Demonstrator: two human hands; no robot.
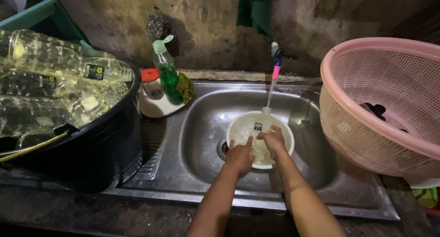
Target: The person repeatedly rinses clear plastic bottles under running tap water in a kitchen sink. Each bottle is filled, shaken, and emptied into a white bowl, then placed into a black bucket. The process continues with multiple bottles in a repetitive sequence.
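A clear plastic bottle stands in a white bowl inside the steel sink. Water runs from the tap into the bottle's mouth. My right hand grips the bottle's body from the right. My left hand rests at the bowl's near left rim, its index finger stretched toward the bottle and the other fingers curled, with nothing in its grasp.
A black tub heaped with several clear empty bottles stands left of the sink. A green dish-soap bottle and a red-capped container sit at the back. A pink mesh basket stands on the right.
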